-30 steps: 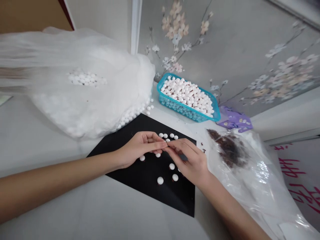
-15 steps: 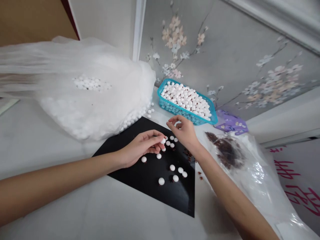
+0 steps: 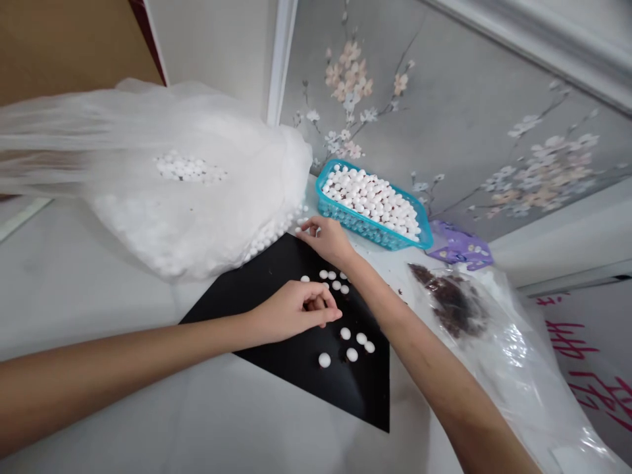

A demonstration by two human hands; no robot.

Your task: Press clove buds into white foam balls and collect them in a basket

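Observation:
Over the black mat (image 3: 266, 263) is my left hand (image 3: 299, 308), thumb and fingertips pressed together; what they pinch, if anything, is too small to make out. My right hand (image 3: 326, 240) has reached beyond the mat's far corner. Its thumb and forefinger close around a small white ball (image 3: 298, 230) beside the pile spilling from the white bag (image 3: 197, 217). Several white balls with reddish-brown bits beneath them lie on the mat, among them one near the front (image 3: 324, 360). My left hand partly hides others.
A blue plastic basket (image 3: 424, 238) full of white balls with brown bits stands against the flowered wall panel. Right of it lie a purple packet (image 3: 459, 245) and a clear plastic bag (image 3: 513, 355) with dark brown pieces inside. Red writing marks a white surface at far right.
My right hand has moved left and away to the loose balls by the white bag. My left hand has come nearer and slightly right, and the ball it pinched no longer shows in its fingers.

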